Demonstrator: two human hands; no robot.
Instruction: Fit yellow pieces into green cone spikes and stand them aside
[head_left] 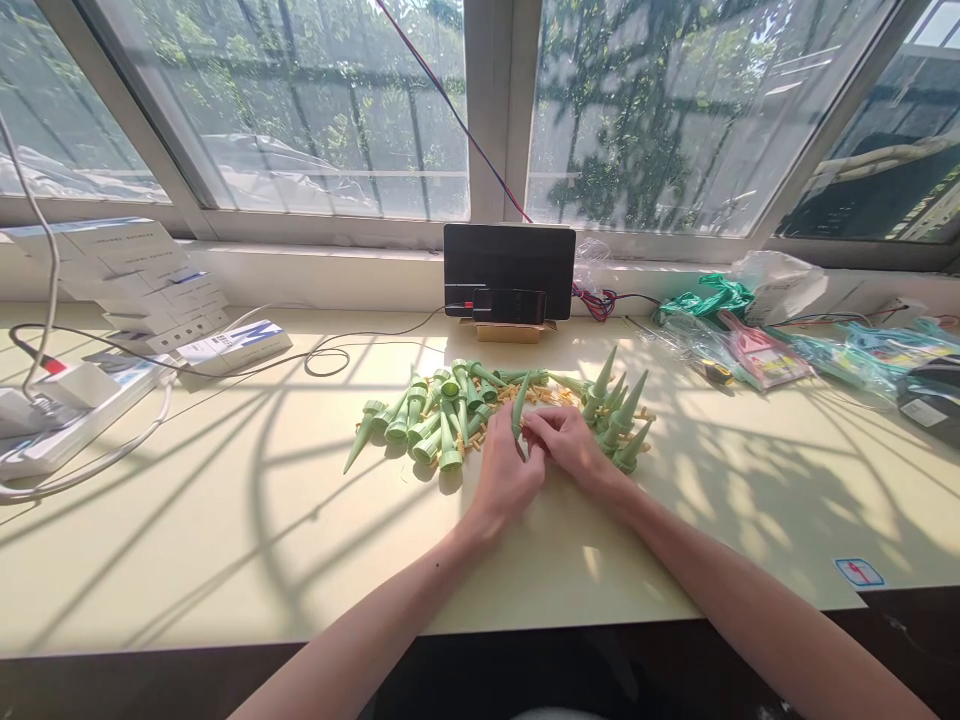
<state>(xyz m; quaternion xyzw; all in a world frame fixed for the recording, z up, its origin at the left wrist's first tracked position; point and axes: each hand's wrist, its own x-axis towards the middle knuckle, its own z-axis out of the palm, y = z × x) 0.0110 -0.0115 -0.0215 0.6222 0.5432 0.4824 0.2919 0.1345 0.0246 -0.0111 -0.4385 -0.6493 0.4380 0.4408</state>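
My left hand (508, 462) is closed around a green cone-shaped plastic spike (519, 402), whose pointed end stands up above the fingers. Right beside it, my right hand (568, 440) has its thumb and fingers pinched together at the spike's lower part; what they hold there is too small to make out. A pile of green spikes (450, 415) with collared, hollow ends lies left of my hands. More green spikes (619, 418) stand point up on the right, close to my right hand. Small orange-yellow pieces (541, 393) are scattered behind my hands, between the two groups.
A black tablet-like screen (510, 262) leans at the back, with a phone (509, 307) before it on a cardboard stand (508, 332). White boxes (142, 275), a power strip (82, 410) and cables (225, 372) occupy the left. Plastic bags (765, 350) lie at the right.
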